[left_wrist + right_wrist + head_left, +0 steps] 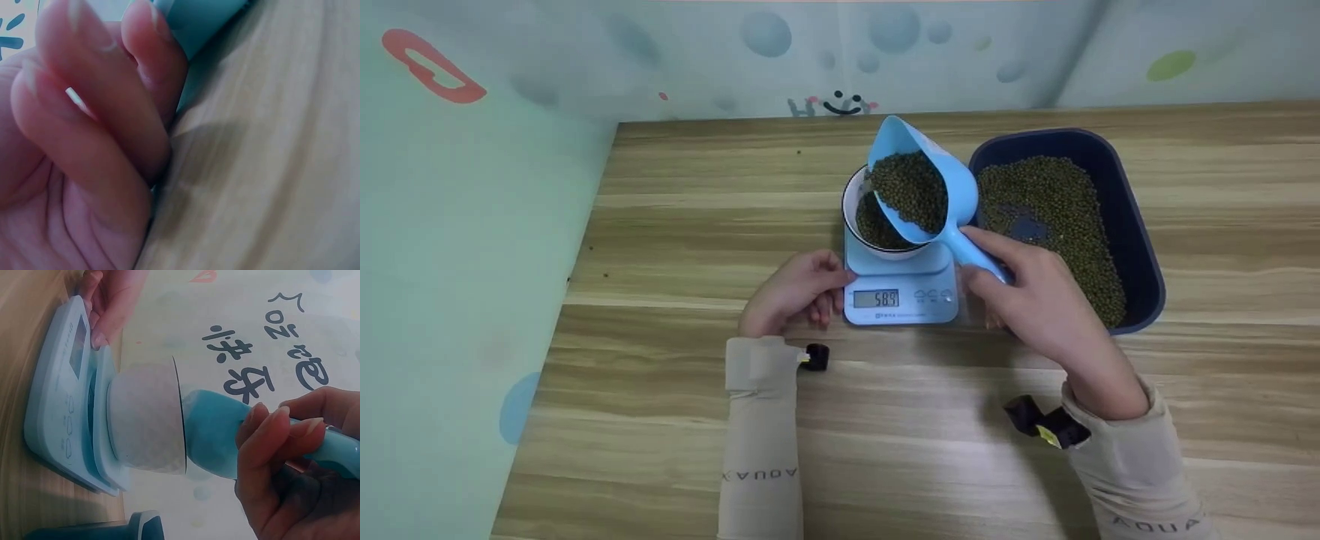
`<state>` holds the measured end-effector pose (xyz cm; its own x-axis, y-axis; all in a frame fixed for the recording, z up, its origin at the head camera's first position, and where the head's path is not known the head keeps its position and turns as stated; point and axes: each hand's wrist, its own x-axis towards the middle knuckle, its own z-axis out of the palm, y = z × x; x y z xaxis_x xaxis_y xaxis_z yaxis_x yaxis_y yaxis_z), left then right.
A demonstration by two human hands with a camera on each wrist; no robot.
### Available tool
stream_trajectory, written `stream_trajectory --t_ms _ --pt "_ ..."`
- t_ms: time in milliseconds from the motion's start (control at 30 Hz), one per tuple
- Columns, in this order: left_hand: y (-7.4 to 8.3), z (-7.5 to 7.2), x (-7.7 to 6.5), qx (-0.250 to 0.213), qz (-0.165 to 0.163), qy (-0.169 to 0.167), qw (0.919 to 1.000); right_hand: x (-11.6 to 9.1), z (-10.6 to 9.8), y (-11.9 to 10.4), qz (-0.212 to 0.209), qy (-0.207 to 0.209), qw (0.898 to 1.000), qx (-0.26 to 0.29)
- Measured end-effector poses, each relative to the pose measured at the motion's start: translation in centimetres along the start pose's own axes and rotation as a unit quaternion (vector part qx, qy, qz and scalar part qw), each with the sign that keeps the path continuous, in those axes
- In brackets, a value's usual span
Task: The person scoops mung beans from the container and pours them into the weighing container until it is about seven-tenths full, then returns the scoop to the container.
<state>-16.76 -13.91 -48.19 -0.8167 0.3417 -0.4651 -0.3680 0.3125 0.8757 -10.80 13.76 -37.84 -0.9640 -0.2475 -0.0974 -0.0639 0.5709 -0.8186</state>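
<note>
My right hand (1035, 292) grips the handle of a light-blue scoop (960, 184) loaded with small green-brown beans (911, 191). The scoop is tilted, its lip over a white bowl (147, 419) with a dark rim, which has beans inside. That bowl stands on the platform of a light-blue kitchen scale (937, 300), whose display (876, 298) shows digits. At the scale's left edge my left hand (802, 289) holds on, thumb at the edge and the other fingers curled beside it. In the left wrist view these curled fingers (107, 135) lie low against the tabletop.
A dark-blue tub (1146, 281) of the same beans stands right of the scale, beneath and beyond the right hand. Behind the wooden table (690, 217) rises a patterned wall covering (697, 52). A few stray specks lie on the left of the tabletop.
</note>
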Motion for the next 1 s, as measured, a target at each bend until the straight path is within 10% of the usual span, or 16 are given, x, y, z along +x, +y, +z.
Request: stream_trajectory --t_ms 667,1000 --pt "1.6 0.1 -1.2 -0.008 -0.018 -0.013 0.9997 -0.2 -0.3 -0.1 -0.009 0.008 1.0 -0.024" --pt "-0.1 -0.1 0.1 -0.004 -0.01 -0.001 0.9999 -0.1 -0.2 -0.1 -0.015 0.017 0.999 -0.038"
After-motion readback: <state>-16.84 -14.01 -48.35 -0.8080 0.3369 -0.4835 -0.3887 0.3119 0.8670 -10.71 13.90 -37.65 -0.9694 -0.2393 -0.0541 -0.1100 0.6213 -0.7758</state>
